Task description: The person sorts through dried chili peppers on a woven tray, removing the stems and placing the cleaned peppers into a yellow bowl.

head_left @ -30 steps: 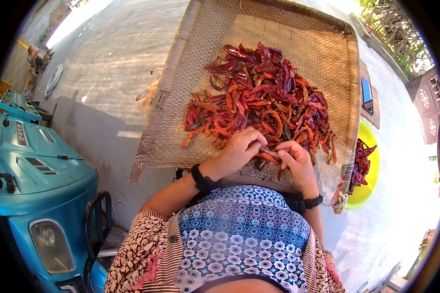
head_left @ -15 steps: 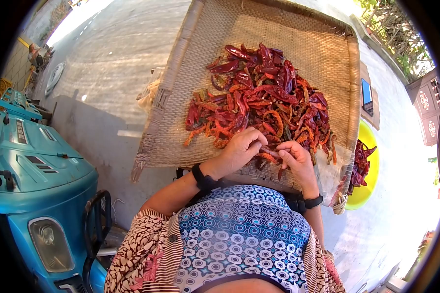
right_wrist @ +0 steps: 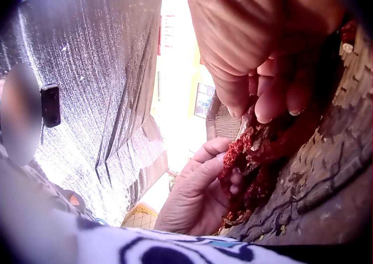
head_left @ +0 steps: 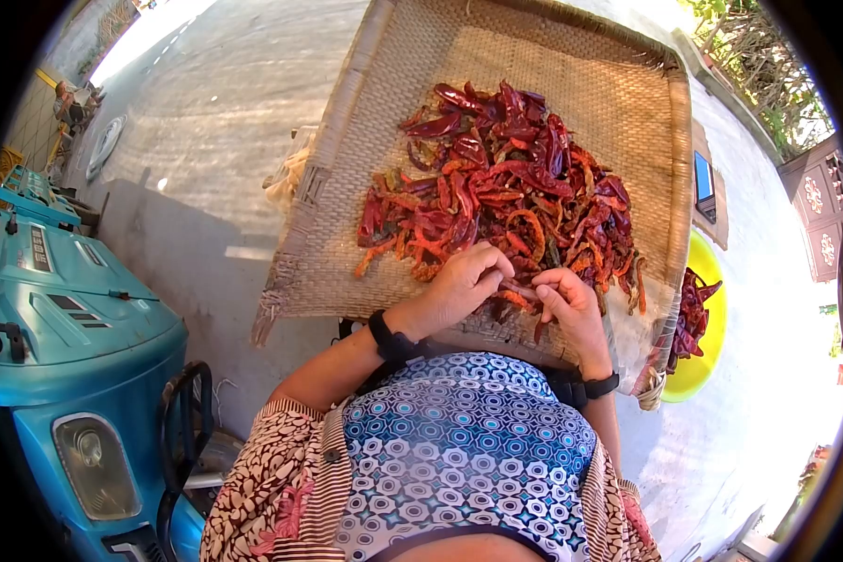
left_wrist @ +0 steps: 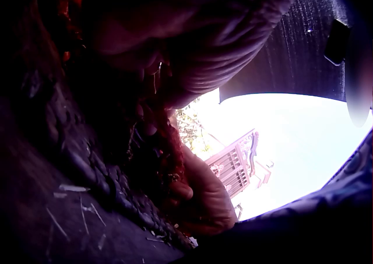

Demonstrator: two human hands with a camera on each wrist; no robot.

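Over the near edge of a woven tray, both hands meet at one dried red chili pepper. My left hand bends in from the left and pinches it between thumb and fingers. From the other side my right hand pinches its other end, thumb and fingertips together. Seen in the right wrist view, the pepper looks torn and crinkled, with rough bright red flesh. A heap of dried red and orange chilies lies on the tray just beyond the fingers. The left wrist view is dark, and much of the pepper is in shadow.
A yellow-green basin with more red chilies stands at the tray's right. Beside it lies a dark blue-screened flat object on a board. A teal vehicle with a black bar stands close on the left.
Both hands stay at almost the same spot with the pepper between them. The head view has shifted very slightly, moving the tray a little to the right.
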